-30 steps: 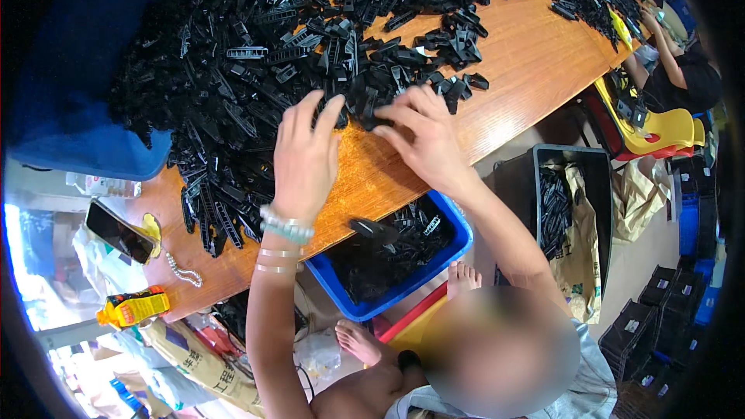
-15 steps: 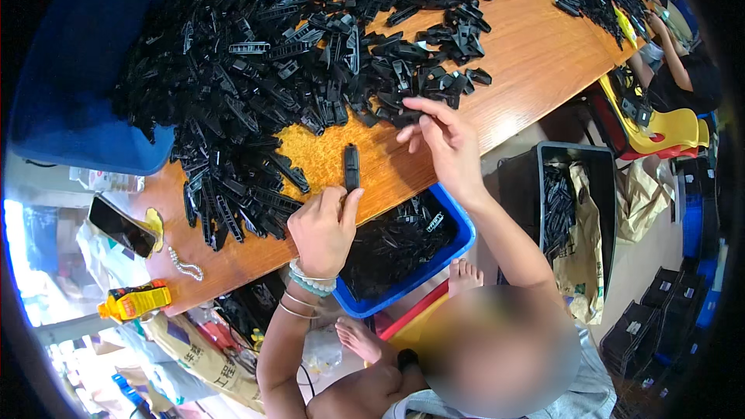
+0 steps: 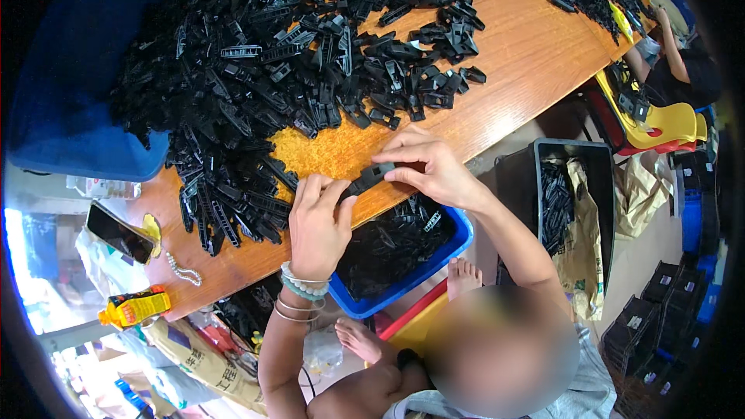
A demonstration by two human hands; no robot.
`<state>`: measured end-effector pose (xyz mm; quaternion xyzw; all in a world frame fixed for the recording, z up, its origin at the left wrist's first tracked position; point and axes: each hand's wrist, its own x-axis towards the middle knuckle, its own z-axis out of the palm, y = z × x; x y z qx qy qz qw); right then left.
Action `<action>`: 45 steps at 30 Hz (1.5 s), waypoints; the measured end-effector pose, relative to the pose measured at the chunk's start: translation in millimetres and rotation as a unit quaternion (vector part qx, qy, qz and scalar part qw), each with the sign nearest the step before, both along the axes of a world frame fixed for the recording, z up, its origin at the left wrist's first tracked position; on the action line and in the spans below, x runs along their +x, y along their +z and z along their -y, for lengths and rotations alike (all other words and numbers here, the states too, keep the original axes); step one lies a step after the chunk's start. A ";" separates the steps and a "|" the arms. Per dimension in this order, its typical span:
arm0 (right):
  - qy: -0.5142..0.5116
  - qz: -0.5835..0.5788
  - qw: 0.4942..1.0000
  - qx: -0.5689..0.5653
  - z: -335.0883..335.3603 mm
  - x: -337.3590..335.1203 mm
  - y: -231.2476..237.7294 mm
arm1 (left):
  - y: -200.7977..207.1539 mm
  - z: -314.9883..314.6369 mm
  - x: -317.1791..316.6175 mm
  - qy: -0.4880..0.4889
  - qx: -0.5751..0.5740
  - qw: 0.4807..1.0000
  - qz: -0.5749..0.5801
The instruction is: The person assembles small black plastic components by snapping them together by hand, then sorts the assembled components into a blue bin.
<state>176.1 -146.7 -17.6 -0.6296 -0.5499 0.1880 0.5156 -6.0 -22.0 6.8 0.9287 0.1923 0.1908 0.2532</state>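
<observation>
Between my two hands, above the table's front edge, is a small, long black plastic part (image 3: 372, 176). My left hand (image 3: 317, 221), with bracelets at the wrist, is closed on its near-left end. The fingers and thumb of my right hand (image 3: 434, 167) pinch its other end. Whether this is one part or two pressed end to end I cannot tell. Just beyond my hands spreads a big heap of similar black plastic parts (image 3: 256, 93) on the wooden table (image 3: 528, 54). Below my hands stands a blue bin (image 3: 464, 244) with black parts in it.
A large blue tub (image 3: 85, 140) tips toward the heap at left. A phone (image 3: 120, 231), a bead bracelet (image 3: 184, 271) and a yellow bottle (image 3: 136, 306) lie at the table's left end. A dark bin (image 3: 613, 209) stands at right. Another person (image 3: 683, 70) sits far right.
My right hand has come back from the heap's edge to meet my left hand. The black part in my left hand has tilted to the right, and my right fingers now grip there.
</observation>
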 end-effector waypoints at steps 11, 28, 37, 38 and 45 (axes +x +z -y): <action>0.096 0.089 0.991 -0.039 -12.5 7.8 13.4 | -4.4 -3.3 2.5 -0.052 -0.044 0.997 0.036; 0.082 0.082 0.992 -0.046 0.3 9.7 10.6 | -8.1 -4.9 4.9 -0.088 -0.102 0.990 0.046; 0.045 0.099 0.994 -0.004 -15.7 12.7 10.2 | 8.6 -36.9 16.7 -0.035 -0.039 0.998 0.029; -0.075 0.156 0.985 0.014 -25.8 9.0 10.7 | 9.1 -45.2 25.8 -0.006 0.080 0.996 0.037; -0.250 0.394 0.885 0.017 -62.4 -1.9 -3.2 | -1.5 -64.4 46.5 -0.061 0.313 0.947 -0.037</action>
